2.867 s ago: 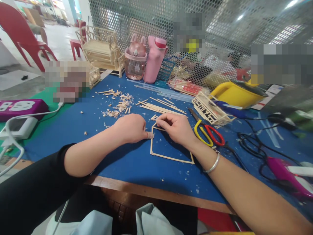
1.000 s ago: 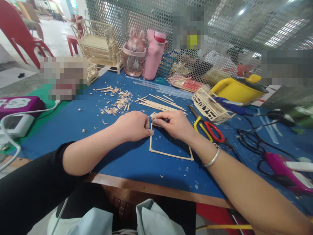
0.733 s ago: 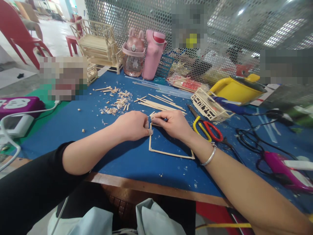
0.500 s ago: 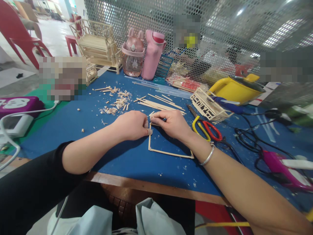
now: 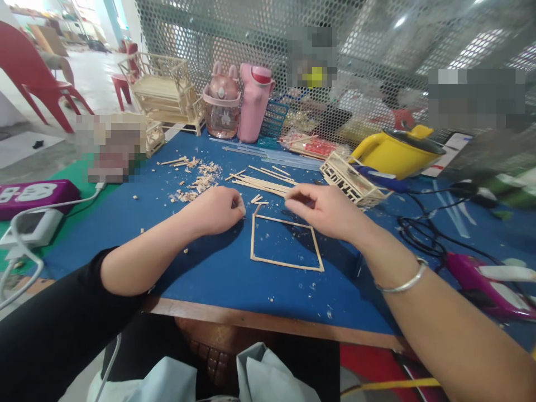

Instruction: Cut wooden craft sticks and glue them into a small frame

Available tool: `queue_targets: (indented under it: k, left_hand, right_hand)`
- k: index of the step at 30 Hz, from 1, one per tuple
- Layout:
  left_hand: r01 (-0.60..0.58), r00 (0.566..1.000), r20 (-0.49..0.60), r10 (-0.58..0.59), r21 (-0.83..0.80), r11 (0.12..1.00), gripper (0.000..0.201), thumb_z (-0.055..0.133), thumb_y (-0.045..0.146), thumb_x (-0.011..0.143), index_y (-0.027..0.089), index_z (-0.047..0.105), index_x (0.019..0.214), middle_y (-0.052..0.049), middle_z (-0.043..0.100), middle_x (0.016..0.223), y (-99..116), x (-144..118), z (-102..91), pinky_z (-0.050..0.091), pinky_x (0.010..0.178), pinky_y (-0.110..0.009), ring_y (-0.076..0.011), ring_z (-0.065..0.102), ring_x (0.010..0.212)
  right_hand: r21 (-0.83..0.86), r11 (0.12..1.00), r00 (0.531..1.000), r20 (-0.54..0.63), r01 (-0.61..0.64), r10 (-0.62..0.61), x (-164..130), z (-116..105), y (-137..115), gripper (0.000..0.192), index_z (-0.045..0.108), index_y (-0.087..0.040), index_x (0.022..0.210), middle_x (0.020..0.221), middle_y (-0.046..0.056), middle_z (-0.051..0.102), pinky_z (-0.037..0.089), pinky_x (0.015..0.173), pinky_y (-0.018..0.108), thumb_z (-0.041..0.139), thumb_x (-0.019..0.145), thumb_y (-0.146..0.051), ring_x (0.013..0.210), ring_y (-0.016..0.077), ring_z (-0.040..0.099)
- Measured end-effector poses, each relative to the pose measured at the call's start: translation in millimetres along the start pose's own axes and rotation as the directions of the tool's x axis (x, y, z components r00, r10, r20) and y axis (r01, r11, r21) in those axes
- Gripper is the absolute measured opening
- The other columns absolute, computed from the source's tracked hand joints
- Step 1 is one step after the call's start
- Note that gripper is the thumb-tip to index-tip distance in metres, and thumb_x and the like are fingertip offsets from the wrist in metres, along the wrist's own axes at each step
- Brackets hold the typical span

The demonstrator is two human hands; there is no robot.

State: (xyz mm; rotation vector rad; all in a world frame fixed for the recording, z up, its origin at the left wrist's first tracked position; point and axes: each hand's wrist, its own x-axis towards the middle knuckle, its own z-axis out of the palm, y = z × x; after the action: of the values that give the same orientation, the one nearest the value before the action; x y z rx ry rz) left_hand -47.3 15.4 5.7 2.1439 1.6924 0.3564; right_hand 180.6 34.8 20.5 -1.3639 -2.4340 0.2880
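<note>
Stick frame (image 5: 285, 241): 4 thin sticks, flat on the blue table (image 5: 125, 218) between your hands. Your left hand (image 5: 215, 209) rests curled beside its top-left corner, empty as far as shows; your right hand (image 5: 324, 209) hovers above the top-right, fingers pinched, contents too small to tell. Risk: a nudge from either hand skews the joints.

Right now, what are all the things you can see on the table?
stick frame: one, pale wood, flat on the mat between the hands
loose sticks: a bundle, pale wood, behind the frame
wood scraps: a pile, tan, back left
bottles: two, pink, by the mesh
stick models: several, pale wood, back left
small rack: one, pale wood, right of the sticks
kettle: one, yellow, back right
glue gun: one, magenta, far right
power strip: one, purple, far left
left hand: loosely closed, beside the frame's corner
right hand: fingertips pinched, above the frame
</note>
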Motion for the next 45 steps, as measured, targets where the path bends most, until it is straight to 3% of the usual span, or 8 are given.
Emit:
queue_targets:
  k: [3, 9, 15, 20, 26, 30, 37, 45]
  left_hand:
    - [0.041, 0.990, -0.131, -0.044, -0.024, 0.999, 0.024, 0.048, 0.025, 0.075, 0.020, 0.066, 0.090, -0.003, 0.070, 0.083, -7.9, 6.1, 2.2, 0.045, 0.066, -0.026, -0.0180, 0.061, 0.075]
    - [0.056, 0.981, -0.174, -0.089, -0.189, 0.980, 0.025, 0.050, 0.026, 0.074, 0.020, 0.065, 0.092, -0.001, 0.067, 0.072, -18.8, 18.2, 10.2, 0.047, 0.063, -0.025, -0.0151, 0.060, 0.065]
    - [-0.068, 0.969, -0.245, 0.030, -0.148, 0.987, 0.030, 0.049, 0.037, 0.077, 0.017, 0.066, 0.091, -0.002, 0.067, 0.074, -6.8, 37.3, -4.6, 0.045, 0.063, -0.026, -0.0145, 0.058, 0.063]
    - [-0.094, 0.990, -0.096, 0.098, 0.043, 0.995, 0.036, 0.047, 0.047, 0.078, 0.018, 0.068, 0.078, -0.003, 0.068, 0.072, 3.3, 26.9, -9.6, 0.041, 0.059, -0.026, -0.0173, 0.058, 0.066]
    - [-0.143, 0.990, 0.008, 0.143, 0.111, 0.984, 0.025, 0.057, 0.044, 0.073, 0.023, 0.069, 0.078, 0.000, 0.069, 0.072, 6.4, 8.8, 8.4, 0.039, 0.055, -0.024, -0.0163, 0.060, 0.065]
    - [-0.224, 0.974, -0.001, 0.227, 0.147, 0.963, 0.019, 0.053, 0.029, 0.078, 0.022, 0.071, 0.082, -0.001, 0.070, 0.077, 5.9, 12.6, 15.9, 0.042, 0.061, -0.024, -0.0158, 0.061, 0.069]
    - [-0.405, 0.913, 0.077, 0.400, 0.271, 0.873, 0.025, 0.046, 0.018, 0.080, 0.022, 0.071, 0.083, -0.004, 0.066, 0.087, 7.9, 15.9, 13.1, 0.042, 0.066, -0.024, -0.0161, 0.061, 0.077]
    - [-0.364, 0.927, 0.034, 0.374, 0.327, 0.872, 0.028, 0.042, 0.020, 0.083, 0.025, 0.070, 0.086, -0.003, 0.062, 0.086, 10.7, 18.5, 17.0, 0.040, 0.059, -0.024, -0.0176, 0.060, 0.077]
  right_hand:
    - [-0.160, 0.987, 0.990, 0.142, 0.033, -0.010, -10.5, -1.6, 11.7, 0.020, 0.069, -0.018, 0.087, 0.079, 0.004, 0.069, 0.044, 0.062, 0.026, 0.061, 0.078, -0.034, 0.067, 0.0154, 0.060]
    - [-0.240, 0.970, 0.987, 0.158, 0.047, -0.009, -22.5, 7.9, 11.4, 0.021, 0.068, -0.020, 0.073, 0.072, 0.003, 0.069, 0.039, 0.060, 0.026, 0.054, 0.082, -0.032, 0.066, 0.0157, 0.060]
    - [-0.090, 0.993, 0.970, 0.223, -0.079, 0.098, -32.3, 4.3, -6.3, 0.020, 0.064, -0.020, 0.063, 0.062, 0.000, 0.067, 0.035, 0.051, 0.023, 0.060, 0.076, -0.035, 0.054, 0.0124, 0.057]
    - [0.104, 0.956, 0.910, 0.350, -0.276, 0.224, -33.8, 1.8, 0.3, 0.041, 0.060, -0.019, 0.058, 0.052, 0.001, 0.063, 0.037, 0.046, 0.024, 0.052, 0.080, -0.051, 0.045, 0.0114, 0.055]
    - [0.403, 0.909, 0.994, 0.075, -0.108, 0.084, -2.6, 16.5, 16.7, 0.027, 0.061, -0.018, 0.096, 0.077, 0.002, 0.065, 0.046, 0.055, 0.023, 0.061, 0.075, -0.034, 0.065, 0.0121, 0.060]
    - [0.466, 0.883, 0.990, 0.142, -0.063, -0.004, 17.7, 27.0, 20.0, 0.033, 0.061, -0.015, 0.100, 0.080, 0.004, 0.063, 0.049, 0.057, 0.025, 0.066, 0.069, -0.027, 0.067, 0.0127, 0.058]
    - [0.626, 0.761, 0.974, 0.223, -0.168, 0.032, 12.2, 23.4, 27.2, 0.031, 0.060, -0.016, 0.096, 0.087, 0.006, 0.064, 0.053, 0.060, 0.028, 0.063, 0.065, -0.015, 0.078, 0.0169, 0.063]
    - [0.460, 0.888, 0.994, 0.090, 0.019, -0.068, -1.7, 22.1, 24.3, 0.025, 0.068, -0.017, 0.092, 0.088, 0.006, 0.071, 0.052, 0.075, 0.031, 0.068, 0.071, -0.033, 0.080, 0.0178, 0.066]
